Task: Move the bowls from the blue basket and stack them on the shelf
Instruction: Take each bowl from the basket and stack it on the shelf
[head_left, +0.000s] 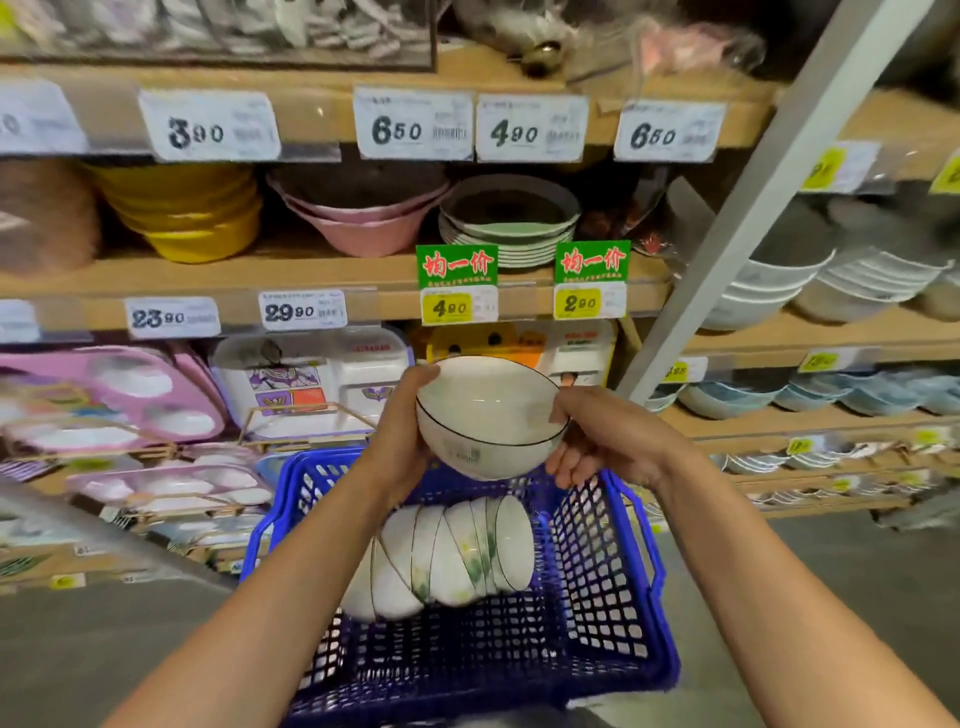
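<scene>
Both hands hold one white bowl (488, 415) over the blue basket (640, 525).

The left hand (400, 441) cups one side, thumb over the dark-lined rim and fingers curled underneath. The right hand (597, 441) grips the opposite side the same way. The bowl sits mouth up, clear of the basket, in front of the wooden shelf (291, 267) with its price tags (302, 310). Down in the basket, a nested row of white bowls (447, 556) lies on its side.

A white dark-rimmed bowl (488, 415) tilts above the blue basket (608, 613), where nested bowls (447, 551) lie sideways.
</scene>
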